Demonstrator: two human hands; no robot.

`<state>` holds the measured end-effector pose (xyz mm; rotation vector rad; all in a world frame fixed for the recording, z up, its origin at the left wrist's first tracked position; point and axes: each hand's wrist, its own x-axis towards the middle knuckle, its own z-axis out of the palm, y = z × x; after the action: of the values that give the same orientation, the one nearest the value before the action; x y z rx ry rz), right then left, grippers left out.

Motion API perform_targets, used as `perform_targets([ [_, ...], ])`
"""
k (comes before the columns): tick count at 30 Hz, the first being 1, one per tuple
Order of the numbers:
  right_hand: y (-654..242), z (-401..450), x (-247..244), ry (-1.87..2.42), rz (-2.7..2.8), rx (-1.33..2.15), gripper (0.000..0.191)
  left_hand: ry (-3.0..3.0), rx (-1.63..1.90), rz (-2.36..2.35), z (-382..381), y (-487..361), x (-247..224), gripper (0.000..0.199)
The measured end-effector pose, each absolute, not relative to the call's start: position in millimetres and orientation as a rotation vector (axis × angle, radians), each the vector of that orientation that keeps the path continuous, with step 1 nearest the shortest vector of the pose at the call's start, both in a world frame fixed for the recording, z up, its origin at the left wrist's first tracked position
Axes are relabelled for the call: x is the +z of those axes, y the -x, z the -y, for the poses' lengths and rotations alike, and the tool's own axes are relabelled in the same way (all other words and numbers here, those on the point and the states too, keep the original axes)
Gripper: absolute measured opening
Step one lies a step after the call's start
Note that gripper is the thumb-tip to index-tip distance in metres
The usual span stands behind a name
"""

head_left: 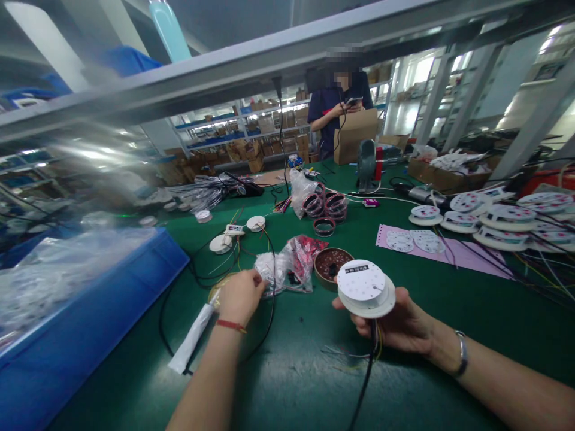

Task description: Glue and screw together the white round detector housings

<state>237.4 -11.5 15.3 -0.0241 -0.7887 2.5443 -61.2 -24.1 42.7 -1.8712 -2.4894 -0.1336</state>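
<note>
A round white disc device [363,284] rests in my right hand [404,323], tilted, with a black cable and thin wires hanging below it. The fingers of that hand wrap around its underside. My left hand [242,294] is at the clear plastic bag [274,269], its fingertips pressed together; what they hold, if anything, is hidden. Beside that bag lies a red-and-clear bag [302,257]. A round tin [330,263] with small pieces in it stands just behind the disc. Left of my left hand lies a white tube [193,338].
A blue bin [112,305] of plastic bags occupies the left side. Stacked white discs [503,218] and a pink sheet [453,254] lie at right. Dark rings [324,226] sit behind the tin. Across the table a person [323,114] stands near a cardboard box [357,134].
</note>
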Motion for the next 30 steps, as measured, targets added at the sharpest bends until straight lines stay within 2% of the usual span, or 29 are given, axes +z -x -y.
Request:
perform_targets([
  [10,-235,11,11,0.103,0.827,2.47,0.068,1.804,-0.15,2.46,13,54,26,0.022],
  [15,-231,13,14,0.198,0.855,2.349,0.062,1.737,-0.184,2.445,21,49,43,0.019],
  [17,-228,15,16,0.275,0.882,2.242,0.059,1.703,-0.419,2.276,31,36,57,0.018],
  [21,-220,19,20,0.404,0.964,2.026,0.062,1.908,-1.023,1.486,51,-11,76,0.003],
  [23,-217,21,21,0.408,0.983,1.97,0.062,2.029,-1.109,1.163,56,-33,75,0.011],
  [26,-215,23,22,0.407,0.988,1.904,0.063,2.132,-1.084,0.958,57,-49,64,0.022],
  [30,-214,25,21,0.404,0.993,1.857,0.067,2.122,-1.146,0.849,55,-46,50,0.021],
])
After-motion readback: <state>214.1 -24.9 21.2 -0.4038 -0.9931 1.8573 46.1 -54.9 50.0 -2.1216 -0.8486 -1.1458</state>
